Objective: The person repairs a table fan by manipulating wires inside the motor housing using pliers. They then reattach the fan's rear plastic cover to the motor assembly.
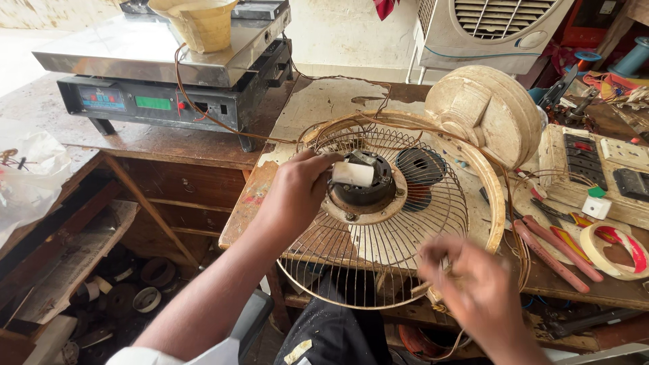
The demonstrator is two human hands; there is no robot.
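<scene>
The left hand (297, 192) grips the white capacitor (353, 174) on the fan motor (365, 186). The right hand (466, 284), blurred, pinches a small tool (433, 284) at the wire guard (378, 270) rim.

The fan guard (392, 223) lies on the tabletop (318, 108), overhanging its front edge, with the motor (365, 182) at its centre. Behind and left stands the weighing scale (162, 61). The switchboard (602, 169) sits right of the guard; pliers (554, 247) and tape roll (618, 250) lie before it.
</scene>
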